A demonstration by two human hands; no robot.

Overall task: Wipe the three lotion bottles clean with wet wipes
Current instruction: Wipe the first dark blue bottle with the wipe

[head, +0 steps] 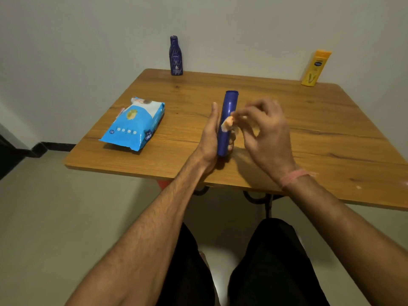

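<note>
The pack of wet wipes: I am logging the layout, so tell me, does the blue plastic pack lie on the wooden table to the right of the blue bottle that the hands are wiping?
Not quite. In the head view the blue plastic pack of wet wipes lies on the wooden table to the left of the blue bottle, not the right. The rest holds: the left hand holds that bottle and the right hand presses a small crumpled wipe against it.

Support: wooden table [320, 133].
Left side: blue wet-wipes pack [134, 124], lying flat.
Far edge, left: dark blue lotion bottle [176, 56], upright.
Far right corner: yellow lotion bottle [315, 68], upright.
</note>
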